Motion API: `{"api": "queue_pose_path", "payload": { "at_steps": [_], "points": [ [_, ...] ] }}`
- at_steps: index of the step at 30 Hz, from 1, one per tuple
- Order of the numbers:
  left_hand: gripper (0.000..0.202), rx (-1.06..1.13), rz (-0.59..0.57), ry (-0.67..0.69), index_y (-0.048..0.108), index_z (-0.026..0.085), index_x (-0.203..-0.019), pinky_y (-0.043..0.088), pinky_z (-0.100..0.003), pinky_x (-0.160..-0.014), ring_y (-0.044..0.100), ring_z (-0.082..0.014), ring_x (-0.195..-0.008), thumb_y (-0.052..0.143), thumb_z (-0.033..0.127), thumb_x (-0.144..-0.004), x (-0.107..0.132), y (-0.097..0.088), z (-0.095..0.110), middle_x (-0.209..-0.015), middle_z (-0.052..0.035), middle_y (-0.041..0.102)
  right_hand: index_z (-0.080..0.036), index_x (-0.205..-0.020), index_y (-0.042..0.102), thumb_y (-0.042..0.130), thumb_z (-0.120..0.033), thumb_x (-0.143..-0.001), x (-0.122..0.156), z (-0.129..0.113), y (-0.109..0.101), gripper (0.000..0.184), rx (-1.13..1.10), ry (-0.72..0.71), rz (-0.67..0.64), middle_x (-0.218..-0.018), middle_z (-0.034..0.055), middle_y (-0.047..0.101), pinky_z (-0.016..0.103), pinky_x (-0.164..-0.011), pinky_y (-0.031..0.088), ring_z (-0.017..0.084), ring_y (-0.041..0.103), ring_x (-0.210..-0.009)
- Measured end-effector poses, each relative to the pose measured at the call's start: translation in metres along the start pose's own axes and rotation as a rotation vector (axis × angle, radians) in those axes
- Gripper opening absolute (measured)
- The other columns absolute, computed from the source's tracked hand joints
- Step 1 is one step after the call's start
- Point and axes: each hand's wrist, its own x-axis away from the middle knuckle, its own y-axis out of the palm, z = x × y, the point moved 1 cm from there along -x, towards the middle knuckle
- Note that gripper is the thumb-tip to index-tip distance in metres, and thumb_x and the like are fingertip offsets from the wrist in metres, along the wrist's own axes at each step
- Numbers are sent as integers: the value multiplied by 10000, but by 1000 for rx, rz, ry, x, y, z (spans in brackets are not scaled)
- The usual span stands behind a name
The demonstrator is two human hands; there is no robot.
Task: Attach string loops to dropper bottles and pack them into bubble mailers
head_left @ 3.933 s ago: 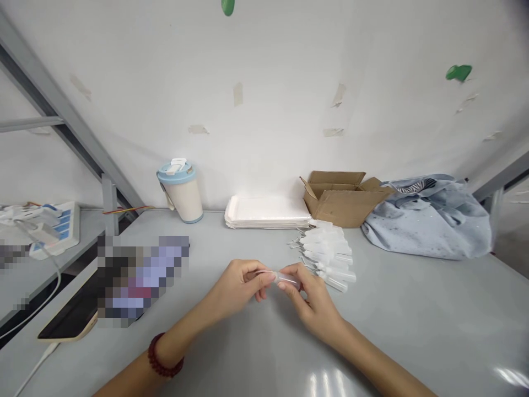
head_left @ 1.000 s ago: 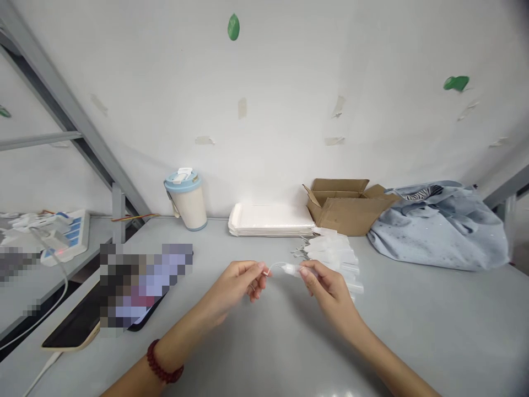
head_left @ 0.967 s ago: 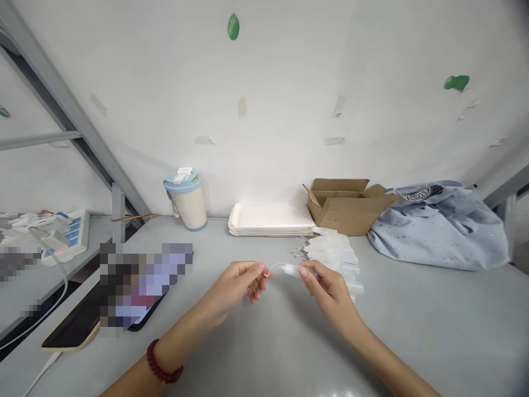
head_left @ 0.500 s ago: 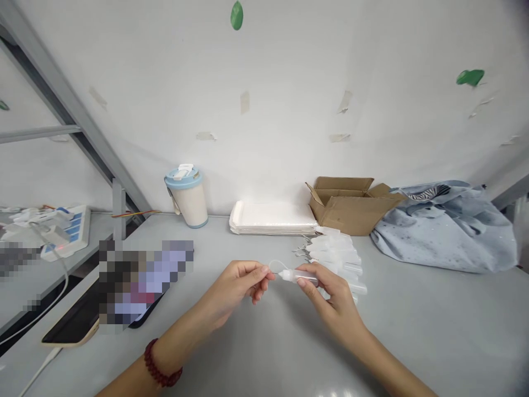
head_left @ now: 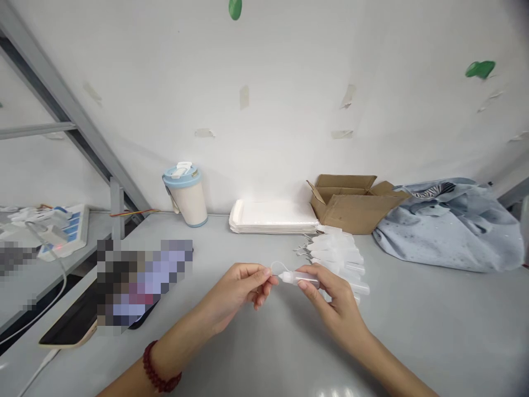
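1. Grey bench (head_left: 413, 331), filling the lower frame; everything below sits on it.
2. Blue-grey cloth bundle (head_left: 450, 223), right of the frame, against the wall.
3. Open cardboard box (head_left: 351, 204), centre right, just beside the cloth.
4. Stack of white trays (head_left: 273, 216), centre, touching the wall line.
5. Cream cup with a blue lid (head_left: 185, 194), left of the trays.
6. Phone (head_left: 68, 333), lower left, cable attached.
7. Pile of clear nozzle bottles (head_left: 341, 256), just behind my right hand.
8. Left hand (head_left: 237, 289), thumb and forefinger pinched on the thin loop (head_left: 276, 267) at the nozzle end.
9. Right hand (head_left: 334, 300), fingertips clasping the small clear nozzle bottle (head_left: 298, 277), which lies level above the bench, centre frame, between both hands.

Handling note: I judge that a light grip on the soft body, with the nozzle kept level and the loop pulled straight along the bottle's axis, suits this work.

Markings: I can read no brand, label or writing; a patch at left is pixelated.
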Motion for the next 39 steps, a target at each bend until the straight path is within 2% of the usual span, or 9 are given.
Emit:
{"api": "queue_pose_path", "payload": {
  "at_steps": [8,19,28,32,35,39],
  "points": [
    [312,80,-24,-13,638,117,-718,333,-209,-519,425,-69,-520,565,392,-845,-2,-1,-2,-634,11,510,-198,-933,626,463,-327,-914,1,-1,0,209,19,-27,-8,-743,17,607,241,-537,424,134,548,-633],
    [319,50,-22,-14,649,110,-749,339,-209,-529,424,-65,-516,561,400,-848,-3,-1,-2,-628,17,503,-176,-940,617,472,-291,-911,2,0,2,187,74,-89,35,-718,29,598,209,-443,415,133,547,-607],
    [343,-206,91,95,657,121,-723,368,-234,-569,445,-88,-531,529,412,-850,-4,0,-5,-590,20,505,-154,-976,572,487,-220,-905,3,3,7,129,163,-259,88,-669,6,532,193,-413,405,108,492,-535],
    [338,-249,134,117,646,130,-707,372,-236,-560,442,-91,-525,522,411,-847,-6,2,-7,-592,21,511,-149,-970,580,477,-238,-911,3,4,9,149,152,-223,84,-666,12,542,193,-407,407,113,503,-541],
    [369,-205,123,104,649,134,-703,382,-240,-566,444,-91,-523,502,438,-852,-6,2,-5,-609,15,527,-162,-949,603,475,-266,-912,2,3,8,169,120,-140,61,-691,23,580,209,-449,435,121,523,-566],
    [380,-210,154,105,628,140,-655,386,-240,-568,446,-94,-521,501,444,-844,-5,0,-1,-604,13,530,-180,-941,622,467,-306,-913,1,3,6,201,88,-56,36,-717,30,608,207,-421,411,132,543,-593]
  ]
}}
